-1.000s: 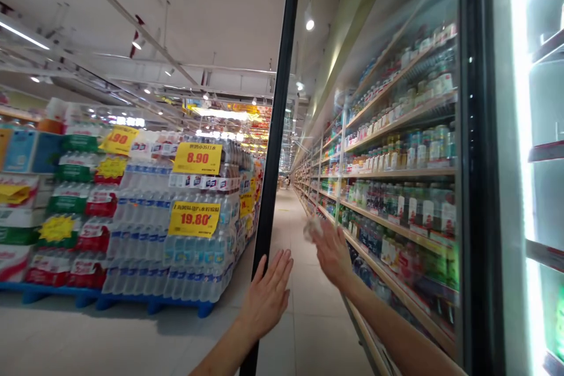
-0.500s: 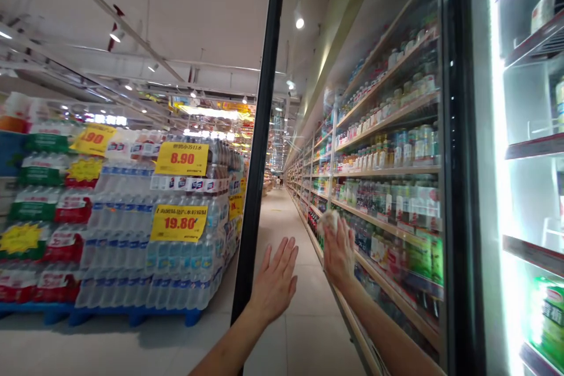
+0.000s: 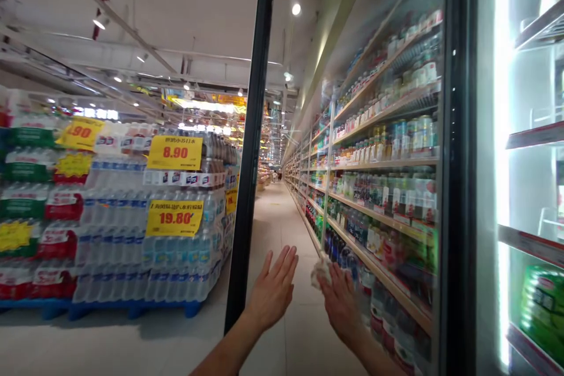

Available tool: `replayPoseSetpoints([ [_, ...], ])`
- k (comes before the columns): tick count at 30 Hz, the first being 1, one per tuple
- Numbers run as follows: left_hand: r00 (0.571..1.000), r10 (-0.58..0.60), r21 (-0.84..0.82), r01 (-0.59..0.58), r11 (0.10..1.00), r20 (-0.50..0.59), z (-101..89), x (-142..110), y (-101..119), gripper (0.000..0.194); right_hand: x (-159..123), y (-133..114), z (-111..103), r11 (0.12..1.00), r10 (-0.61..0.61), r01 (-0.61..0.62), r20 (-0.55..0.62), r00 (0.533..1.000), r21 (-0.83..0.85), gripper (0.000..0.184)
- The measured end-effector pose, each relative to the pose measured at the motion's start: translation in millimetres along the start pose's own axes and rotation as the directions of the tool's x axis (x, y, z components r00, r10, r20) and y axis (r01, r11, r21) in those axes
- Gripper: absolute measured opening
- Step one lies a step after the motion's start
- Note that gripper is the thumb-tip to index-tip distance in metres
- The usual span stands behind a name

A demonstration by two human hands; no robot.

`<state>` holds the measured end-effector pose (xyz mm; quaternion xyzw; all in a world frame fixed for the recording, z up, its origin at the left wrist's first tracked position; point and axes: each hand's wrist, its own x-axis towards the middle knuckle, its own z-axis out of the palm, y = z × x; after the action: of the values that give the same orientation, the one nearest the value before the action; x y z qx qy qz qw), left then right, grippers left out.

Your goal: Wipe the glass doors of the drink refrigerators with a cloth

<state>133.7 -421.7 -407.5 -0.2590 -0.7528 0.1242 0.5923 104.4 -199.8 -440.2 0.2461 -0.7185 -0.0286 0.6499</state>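
Observation:
I look through an opened glass fridge door (image 3: 379, 59) with a black edge frame (image 3: 249, 147). My left hand (image 3: 273, 291) lies flat against the glass beside that frame, fingers stretched out and holding nothing. My right hand (image 3: 341, 304) presses a crumpled white cloth (image 3: 320, 272) against the lower part of the glass, with the cloth under its fingertips. Through the pane a long row of drink shelves (image 3: 383, 170) shows, slightly hazy.
The lit fridge interior (image 3: 529, 141) with wire shelves and green packs (image 3: 541, 305) is at the right. Stacked water bottle packs (image 3: 176, 247) with yellow price signs (image 3: 175, 153) stand on blue pallets at the left. A tiled aisle (image 3: 282, 223) runs ahead.
My right hand slid the cloth up the glass, then down to a lower spot. My left hand stayed flat by the frame. My view shifted slightly left.

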Motion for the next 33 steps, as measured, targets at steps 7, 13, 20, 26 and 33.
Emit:
replayPoseSetpoints([
  [7, 0.999, 0.051, -0.013, -0.051, 0.999, 0.006, 4.7, -0.8, 17.9, 0.051, 14.0, 24.9, -1.7, 0.969, 0.232, -0.241, -0.139, 0.963, -0.057, 0.066],
  [13, 0.992, 0.122, -0.045, -0.123, 0.991, -0.018, 6.9, 7.3, 34.4, 0.047, -13.9, 15.5, -5.5, 0.993, 0.109, -0.109, -0.003, 0.994, -0.041, 0.069],
  [20, 0.988, 0.155, -0.067, -0.156, 0.986, -0.011, 17.1, 14.2, 51.5, 0.048, -23.3, 42.9, -1.9, 0.957, 0.271, -0.275, -0.057, 0.961, -0.094, 0.064],
  [26, 0.987, 0.157, -0.106, -0.160, 0.981, -0.033, 31.3, 22.3, 62.4, 0.048, -34.0, 73.1, -5.1, 0.925, 0.343, -0.361, -0.150, 0.927, -0.119, 0.063],
  [33, 0.967, 0.255, -0.133, -0.255, 0.958, -0.019, 35.6, 24.1, 72.3, 0.049, -84.1, 117.9, -9.9, 0.855, 0.474, -0.496, -0.160, 0.866, -0.152, 0.057],
])
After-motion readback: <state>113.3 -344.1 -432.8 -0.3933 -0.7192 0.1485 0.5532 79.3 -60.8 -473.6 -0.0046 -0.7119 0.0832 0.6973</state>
